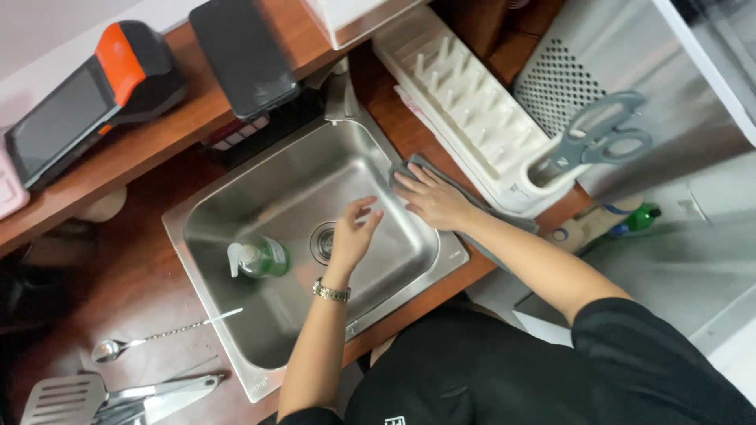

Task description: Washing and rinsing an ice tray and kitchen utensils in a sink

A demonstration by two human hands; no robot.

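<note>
Flat grey cloth (441,175) on sink (197,216) rim

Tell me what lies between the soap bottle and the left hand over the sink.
In the head view, the round drain sits in the sink floor between the green soap bottle and the left hand; otherwise that stretch is bare steel.

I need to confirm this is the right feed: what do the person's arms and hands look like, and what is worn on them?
Both forearms are bare. The left hand has a metal-link wristwatch at the wrist. The right hand shows no ring or band; its upper arm ends in a short black sleeve. No gloves.
</note>
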